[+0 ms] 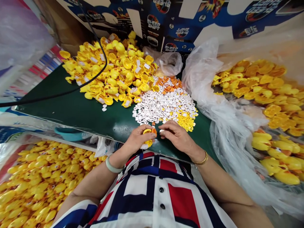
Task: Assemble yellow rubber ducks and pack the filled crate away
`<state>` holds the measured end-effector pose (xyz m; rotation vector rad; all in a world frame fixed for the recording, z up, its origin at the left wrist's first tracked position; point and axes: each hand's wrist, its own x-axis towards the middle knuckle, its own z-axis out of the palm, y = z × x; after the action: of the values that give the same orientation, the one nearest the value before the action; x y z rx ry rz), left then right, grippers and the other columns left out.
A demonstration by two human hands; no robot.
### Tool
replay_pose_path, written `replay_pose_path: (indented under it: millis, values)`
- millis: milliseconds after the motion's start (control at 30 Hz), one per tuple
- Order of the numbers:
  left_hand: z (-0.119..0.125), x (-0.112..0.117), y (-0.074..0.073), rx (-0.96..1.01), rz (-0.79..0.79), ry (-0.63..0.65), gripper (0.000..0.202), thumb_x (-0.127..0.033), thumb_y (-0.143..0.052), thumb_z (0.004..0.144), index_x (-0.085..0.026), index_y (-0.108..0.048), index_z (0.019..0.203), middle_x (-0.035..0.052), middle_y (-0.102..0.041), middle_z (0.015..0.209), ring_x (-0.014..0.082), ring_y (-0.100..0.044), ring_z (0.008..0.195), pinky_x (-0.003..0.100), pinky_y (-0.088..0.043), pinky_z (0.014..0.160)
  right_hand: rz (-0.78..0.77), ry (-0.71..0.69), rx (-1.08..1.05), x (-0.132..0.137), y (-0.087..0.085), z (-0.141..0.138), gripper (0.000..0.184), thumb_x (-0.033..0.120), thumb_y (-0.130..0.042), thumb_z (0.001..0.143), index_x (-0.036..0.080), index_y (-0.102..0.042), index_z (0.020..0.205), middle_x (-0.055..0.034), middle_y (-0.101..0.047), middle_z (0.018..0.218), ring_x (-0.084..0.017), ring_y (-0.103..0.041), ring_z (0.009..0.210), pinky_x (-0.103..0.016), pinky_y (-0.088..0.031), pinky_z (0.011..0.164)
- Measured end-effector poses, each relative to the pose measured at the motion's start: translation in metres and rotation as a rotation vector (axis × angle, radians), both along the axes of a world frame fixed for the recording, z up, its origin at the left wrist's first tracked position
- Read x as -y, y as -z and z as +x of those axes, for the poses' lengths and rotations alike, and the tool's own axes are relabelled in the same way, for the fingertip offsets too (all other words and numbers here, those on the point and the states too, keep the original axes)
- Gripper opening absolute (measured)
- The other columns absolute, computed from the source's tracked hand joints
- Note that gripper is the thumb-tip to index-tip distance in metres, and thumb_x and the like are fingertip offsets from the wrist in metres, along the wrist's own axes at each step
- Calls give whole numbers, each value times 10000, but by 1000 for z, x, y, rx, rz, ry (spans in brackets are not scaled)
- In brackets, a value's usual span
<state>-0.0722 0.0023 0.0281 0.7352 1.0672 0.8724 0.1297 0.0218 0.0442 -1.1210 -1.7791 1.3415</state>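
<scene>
My left hand (137, 139) is closed around a yellow duck half (147, 136) at the near edge of the green table (90, 114). My right hand (177, 136) sits beside it, fingertips pinched on a small white piece (162, 130) that almost touches the duck half. Just beyond my hands lies a heap of small white round pieces (161, 106), with orange bits (169, 84) at its far side and yellow bits (185, 120) at its right. A big pile of yellow duck halves (111, 69) covers the far left of the table.
A clear plastic bag of yellow ducks (268, 104) bulges at the right. Another mass of yellow ducks (35, 183) lies under plastic at the lower left. A black cable (71, 90) crosses the table's left. Printed blue cardboard (180, 22) stands behind.
</scene>
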Motion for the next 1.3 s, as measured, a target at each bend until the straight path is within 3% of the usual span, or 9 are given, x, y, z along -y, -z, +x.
replay_pose_path:
  millis: [167,300,467,667,800,900,1000,1133,1300]
  values:
    - [0,-2,-6,-21,26,67,380,-338,-831,639,-166,-632,913,-6,-689,759,139,-650,617,248,-490,611,107,-67,26,-2,-3,2,81,208,-597,908,228,-669,876,-5,-613,833,-141,-605,811,-301,-515,768]
    - [-2,-2,-8,-64,53,143,355,-342,-804,678,-165,-631,932,-5,-683,721,137,-637,630,248,-480,626,169,-113,18,-2,-3,2,214,127,-529,916,241,-707,948,-22,-623,906,-141,-603,858,-303,-503,790]
    - [-2,-1,-5,-135,141,210,292,-354,-759,737,-166,-641,926,-1,-673,737,138,-622,664,254,-469,651,215,-87,74,-1,1,2,127,139,-564,910,225,-654,936,-4,-617,867,-137,-592,815,-298,-482,779]
    - [0,2,-9,-446,353,186,231,-332,-725,781,-190,-693,960,-1,-685,834,139,-598,764,247,-445,717,385,-78,179,3,4,2,66,164,-540,935,208,-587,949,-28,-607,889,-155,-572,839,-306,-469,768]
    - [2,6,-9,-540,433,182,219,-344,-710,801,-211,-714,974,2,-700,883,149,-609,810,251,-446,749,327,-24,221,7,1,-1,56,166,-537,925,205,-572,943,-27,-615,889,-150,-575,808,-302,-474,733]
    - [6,7,-6,-436,372,144,244,-351,-732,778,-200,-706,968,10,-700,834,151,-622,767,253,-461,715,159,56,178,8,-1,-3,49,181,-579,892,212,-568,929,-2,-621,844,-136,-588,741,-280,-490,666]
    - [13,5,-2,-111,108,89,304,-369,-754,746,-180,-660,964,14,-691,722,147,-630,617,249,-471,597,80,136,35,10,1,-3,59,252,-586,916,217,-583,964,7,-617,818,-127,-606,684,-274,-519,626]
    - [23,0,0,209,-106,-49,336,-343,-804,677,-169,-620,898,22,-697,725,150,-643,552,235,-467,509,309,190,19,16,14,-3,186,292,-570,956,235,-633,1121,-43,-625,988,-145,-627,779,-310,-553,700]
    - [30,-1,0,295,-153,-88,354,-302,-850,616,-149,-629,847,-3,-667,673,123,-631,555,239,-520,577,574,207,185,22,26,-3,382,276,-601,947,252,-550,1324,-56,-595,976,-165,-597,770,-341,-553,724]
